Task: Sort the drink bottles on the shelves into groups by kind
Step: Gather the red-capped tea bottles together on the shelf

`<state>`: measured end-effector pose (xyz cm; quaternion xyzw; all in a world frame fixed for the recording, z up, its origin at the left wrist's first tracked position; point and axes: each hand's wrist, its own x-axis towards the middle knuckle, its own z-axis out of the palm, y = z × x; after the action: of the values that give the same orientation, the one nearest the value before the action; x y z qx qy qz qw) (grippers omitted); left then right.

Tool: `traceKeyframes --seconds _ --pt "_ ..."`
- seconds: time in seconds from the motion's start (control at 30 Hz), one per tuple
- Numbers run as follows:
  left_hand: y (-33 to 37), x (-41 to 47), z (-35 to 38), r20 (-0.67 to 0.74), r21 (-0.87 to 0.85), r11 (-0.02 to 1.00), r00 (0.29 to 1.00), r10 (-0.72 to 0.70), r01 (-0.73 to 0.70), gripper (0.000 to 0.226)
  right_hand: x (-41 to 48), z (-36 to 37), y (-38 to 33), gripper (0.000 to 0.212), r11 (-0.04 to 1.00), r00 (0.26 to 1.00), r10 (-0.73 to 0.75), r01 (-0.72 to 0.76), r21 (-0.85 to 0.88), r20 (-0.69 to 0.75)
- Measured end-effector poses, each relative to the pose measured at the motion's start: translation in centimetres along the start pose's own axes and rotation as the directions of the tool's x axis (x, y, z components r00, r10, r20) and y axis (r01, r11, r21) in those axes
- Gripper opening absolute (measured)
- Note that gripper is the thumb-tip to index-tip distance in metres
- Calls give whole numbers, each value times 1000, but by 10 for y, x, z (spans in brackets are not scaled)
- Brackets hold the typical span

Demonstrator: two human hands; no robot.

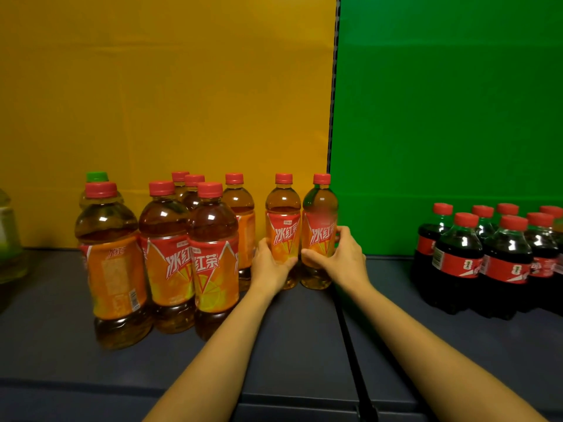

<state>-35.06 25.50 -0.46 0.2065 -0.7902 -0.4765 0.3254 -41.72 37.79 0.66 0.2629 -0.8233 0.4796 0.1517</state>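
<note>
- Now you are reaching both bare arms forward over the dark shelf (274,345), one hand on each of two bottles.
- Your left hand (269,263) is gripping the left iced-tea bottle (282,214) low on its label, fingers curling round the front and left side.
- Your right hand (341,254) is gripping the right iced-tea bottle (320,208), thumb lying across the front of the label and fingers wrapping the right side.
- Those two bottles are standing upright, red caps up, just beside each other with a thin gap between them, at the back of the shelf where the yellow back panel (167,86) is meeting the green back panel (441,102).
- Their bases are looking level with the shelf; whether they are resting on it or barely lifted, I cannot tell.
- Off to your left, the iced-tea group (166,254) is standing in a tight upright cluster, red caps and orange labels, mostly nearer to you than the held pair.
- Behind that cluster's front-left bottle, a green-capped bottle (97,177) is peeking out, only cap and shoulder showing.
- At the far left edge a pale bottle (7,239) is poking into view, too blurred to read.
- Over on your right, the cola bottles (460,257) are crowding together before the green panel, dark drink, red caps, well apart from your hands.
- Between your forearms a black seam (350,345) is running along the shelf toward you.
</note>
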Motion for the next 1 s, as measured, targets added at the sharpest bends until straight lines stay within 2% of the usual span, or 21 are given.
traceKeyframes --seconds 0.2,0.3,0.4,0.47,0.53,0.57,0.6,0.67,0.73,0.77,0.9,0.93,1.0 --pt "3 -7 0 -10 27 999 1000 21 -20 69 0 4 0 82 1000 1000 11 -10 -30 28" --pt "8 -13 -1 -33 73 996 998 58 -55 77 -1 1 -4 87 999 997 30 -28 -22 76" --pt "16 -29 -9 2 110 984 990 138 -138 82 -10 -8 -18 78 997 997 -72 72 2 -9" --pt "18 -46 -21 31 109 971 977 210 -212 72 -22 -13 -33 62 974 972 -189 204 98 -138" --pt "18 -63 -37 14 50 956 957 289 -289 48 -35 -15 -51 45 925 930 -265 320 207 -254" --pt "18 -73 -47 -2 -7 950 950 311 -311 34 -40 -14 -60 37 900 922 -284 351 258 -263" --pt "20 -83 -55 -15 -70 944 946 323 -323 24 -44 -12 -69 29 881 935 -285 342 326 -212" --pt "20 -100 -71 -48 -154 930 943 329 -333 14 -55 -2 -88 16 844 964 -261 204 496 49" --pt "15 -116 -89 -132 -168 914 927 350 -369 15 -66 12 -103 20 827 911 -265 46 560 316" --pt "12 -122 -98 -204 -142 908 909 364 -395 15 -72 19 -107 25 826 877 -263 -10 563 401" --pt "-8 -128 -130 -522 94 900 749 408 -425 15 -83 36 -108 34 799 828 -231 -139 585 511" --pt "-12 -126 -135 -551 163 904 723 416 -396 20 -84 40 -107 44 810 820 -230 -137 571 524" --pt "-20 -121 -136 -541 269 908 730 417 -320 40 -89 51 -106 67 864 816 -264 -38 503 515"
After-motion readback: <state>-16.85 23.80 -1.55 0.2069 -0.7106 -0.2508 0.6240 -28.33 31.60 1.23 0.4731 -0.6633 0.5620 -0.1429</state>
